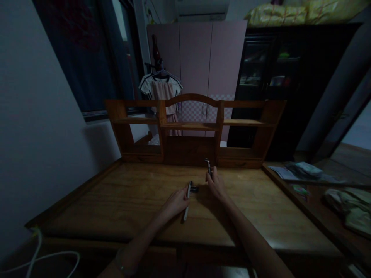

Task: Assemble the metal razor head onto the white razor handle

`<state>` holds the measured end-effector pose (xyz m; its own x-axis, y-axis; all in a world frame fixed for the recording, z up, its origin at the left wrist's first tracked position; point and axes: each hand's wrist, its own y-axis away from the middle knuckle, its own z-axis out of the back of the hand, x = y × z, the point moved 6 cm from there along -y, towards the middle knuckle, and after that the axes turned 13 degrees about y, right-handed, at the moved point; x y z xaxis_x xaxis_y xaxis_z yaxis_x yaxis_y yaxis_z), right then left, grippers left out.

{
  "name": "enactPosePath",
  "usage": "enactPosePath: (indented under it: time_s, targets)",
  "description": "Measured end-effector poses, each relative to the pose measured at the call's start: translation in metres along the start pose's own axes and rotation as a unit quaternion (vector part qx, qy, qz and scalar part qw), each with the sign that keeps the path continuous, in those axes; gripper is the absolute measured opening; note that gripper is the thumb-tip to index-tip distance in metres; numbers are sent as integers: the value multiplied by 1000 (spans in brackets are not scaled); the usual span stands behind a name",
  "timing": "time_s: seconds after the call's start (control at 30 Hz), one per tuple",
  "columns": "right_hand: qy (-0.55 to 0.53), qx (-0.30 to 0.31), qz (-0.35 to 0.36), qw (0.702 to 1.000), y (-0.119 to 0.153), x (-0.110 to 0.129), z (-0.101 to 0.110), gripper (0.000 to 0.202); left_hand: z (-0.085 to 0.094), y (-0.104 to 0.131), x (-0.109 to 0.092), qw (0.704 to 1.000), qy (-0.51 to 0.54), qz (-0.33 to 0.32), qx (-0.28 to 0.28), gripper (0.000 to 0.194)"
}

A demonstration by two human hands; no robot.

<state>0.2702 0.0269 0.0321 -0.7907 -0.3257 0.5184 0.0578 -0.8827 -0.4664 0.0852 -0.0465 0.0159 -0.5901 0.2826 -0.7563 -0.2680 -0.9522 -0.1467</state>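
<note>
Both my hands are over the middle of a wooden desk [121, 200]. My left hand [175, 202] grips a slim white pen [187, 206] that points down toward me. A small dark cap-like piece [194, 189] lies on the desk just past the pen's top end. My right hand [216, 185] holds a short dark pen-like object [208, 166] upright, its metal tip sticking up above my fingers. The two hands are close together, a few centimetres apart.
A wooden shelf unit [191, 125] with bare shelves stands along the desk's back edge. Papers and cloth [307, 172] lie on a surface to the right. A white cable [37, 251] hangs at the front left. Behind are a pink wardrobe [197, 61] and hanging clothes [160, 90].
</note>
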Motion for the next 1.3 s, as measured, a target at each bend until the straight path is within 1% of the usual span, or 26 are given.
enactPosePath:
  time_s: [0.07, 0.13, 0.23, 0.27, 0.33, 0.43, 0.47, 0.53, 0.57, 0.6, 0.67, 0.73, 0.8, 0.9, 0.97, 1.03, 1.1, 1.17, 1.23, 1.3]
  targets:
    - [-37, -20, -19, 999, -6, -5, 15, 29, -12, -7, -11, 1000, 2, -12, 4, 38]
    - [-48, -30, -33, 998, -12, -14, 34, 32, -26, -14, -23, 1000, 4, -13, 4, 40]
    - [1, -23, -27, 999, -11, -35, 71, 34, -50, -22, -47, 999, 13, -42, 14, 40]
    - [23, -11, -21, 999, -7, -45, 84, 35, -58, -24, -55, 998, 16, -53, 18, 39]
    - [60, 10, -32, 998, 8, -70, 112, 37, -75, -28, -70, 997, 14, -66, 28, 38]
    - [131, 29, -86, 987, 39, -116, 152, 40, -103, -35, -89, 997, -5, -70, 44, 37]
    - [160, 21, -110, 981, 49, -132, 165, 39, -113, -38, -95, 996, -6, -75, 53, 36]
    - [219, 19, -135, 966, 67, -158, 184, 39, -133, -45, -105, 996, -12, -63, 59, 34]
    - [241, 16, -134, 961, 73, -167, 190, 38, -142, -48, -110, 997, -12, -53, 61, 33]
    - [260, 9, -127, 957, 78, -174, 194, 38, -152, -52, -115, 997, -10, -43, 66, 33]
    - [295, 7, -114, 949, 85, -185, 197, 36, -170, -59, -126, 997, -2, -21, 69, 31]
    - [319, 15, -107, 942, 88, -191, 193, 34, -184, -63, -136, 998, 2, -4, 70, 30]
    - [336, 25, -108, 935, 90, -198, 185, 32, -193, -62, -147, 998, 6, 3, 68, 30]
    - [367, 31, -130, 921, 93, -209, 176, 32, -194, -56, -156, 999, 14, 3, 47, 35]
    - [382, 29, -142, 913, 96, -216, 172, 32, -189, -51, -157, 1000, 17, 7, 23, 39]
    - [391, 25, -145, 909, 99, -218, 170, 32, -184, -48, -154, 1000, 16, 19, 5, 41]
    - [396, 23, -138, 907, 102, -215, 169, 34, -181, -47, -148, 999, 14, 39, 2, 42]
    - [398, 12, -132, 908, 106, -205, 170, 36, -180, -48, -143, 999, 14, 51, 5, 41]
    - [399, -18, -134, 907, 108, -185, 177, 38, -178, -50, -139, 999, 15, 50, 3, 40]
    - [392, -65, -122, 910, 108, -153, 190, 37, -172, -50, -137, 999, 24, 37, -5, 39]
